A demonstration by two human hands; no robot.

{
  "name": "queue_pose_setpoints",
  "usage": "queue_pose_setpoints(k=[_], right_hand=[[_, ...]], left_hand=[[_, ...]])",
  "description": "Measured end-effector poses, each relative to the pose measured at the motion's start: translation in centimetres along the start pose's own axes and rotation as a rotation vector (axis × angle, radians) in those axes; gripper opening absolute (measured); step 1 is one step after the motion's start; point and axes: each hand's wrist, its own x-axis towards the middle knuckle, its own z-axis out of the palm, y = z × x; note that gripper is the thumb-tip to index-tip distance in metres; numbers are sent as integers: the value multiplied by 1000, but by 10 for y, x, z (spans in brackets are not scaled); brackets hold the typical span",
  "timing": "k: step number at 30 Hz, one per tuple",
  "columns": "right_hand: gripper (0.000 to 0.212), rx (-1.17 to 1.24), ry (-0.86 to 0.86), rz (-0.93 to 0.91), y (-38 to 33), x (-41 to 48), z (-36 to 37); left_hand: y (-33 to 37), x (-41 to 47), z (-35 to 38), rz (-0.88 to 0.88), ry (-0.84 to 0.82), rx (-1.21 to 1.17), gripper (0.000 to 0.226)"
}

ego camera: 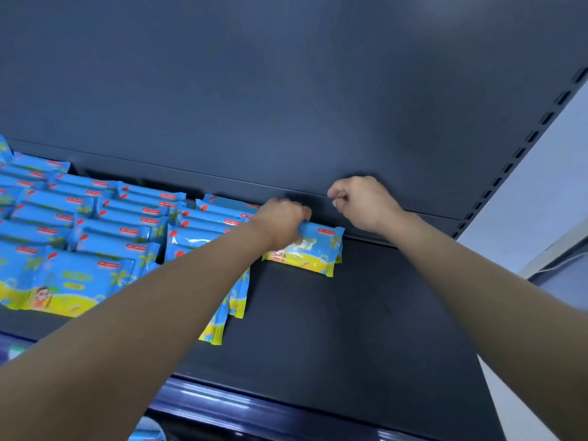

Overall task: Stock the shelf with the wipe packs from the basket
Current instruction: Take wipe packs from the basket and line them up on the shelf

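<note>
**Placing one pack at back of shelf, new column**

The blue-and-yellow soft plastic wipe pack (pixel 310 249) stands at the rear of the dark flat metal shelf (pixel 350 329), up against the dark blue back panel (pixel 286 90), just right of the rows of matching stocked packs (pixel 95 224).

Orientation: long axis runs left-right, roughly parallel to the shelf's back edge. It stands on one long edge, printed face toward the camera, yellow band down, blue band with red label up.

The left hand (pixel 281 221) grips the pack's upper left corner, fingers curled over the top edge. The right hand (pixel 359 202) sits just above and right of the pack, close to the back panel. Its fingers are curled tight and nothing is visible in them. It is not touching the pack.

Step, my read: set-down of the first pack in a fresh column. The shelf to the right is bare up to the slotted upright (pixel 521 148).

Next move: release without tipping the pack. It's soft film and may slump forward, so square it to the neighbours first. Then fetch another. The basket is not in view.
</note>
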Motion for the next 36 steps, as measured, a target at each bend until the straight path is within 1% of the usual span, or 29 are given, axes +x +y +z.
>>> queue_pose_setpoints(k=[2,4,10,14,18,21,27,32,36], right_hand=[[26,-14,23,-15,1,-7,-2],[26,-34,39,-24,1,-13,-3],[30,-152,46,-62,-9,-20,-1],[34,-232,99,-123,-36,-21,1],[38,-242,167,-208,-80,-30,-4],[42,-232,213,-271,-116,-42,-9],[43,-214,307,-397,-197,-75,-9],[41,-164,385,-450,-271,-107,0],[38,-124,370,-486,-331,-134,26]], left_hand=[[-1,9,6,-14,-21,27,39],[0,14,13,-17,4,46,35],[0,3,14,-16,159,-20,38],[-12,-32,-4,-13,330,-55,35],[-31,-89,-29,3,466,-102,35],[-47,-138,-45,-9,557,-88,37],[-73,-231,-72,-29,683,-38,40],[-98,-307,-85,-39,719,33,48],[-124,-362,-84,-81,718,16,53]])
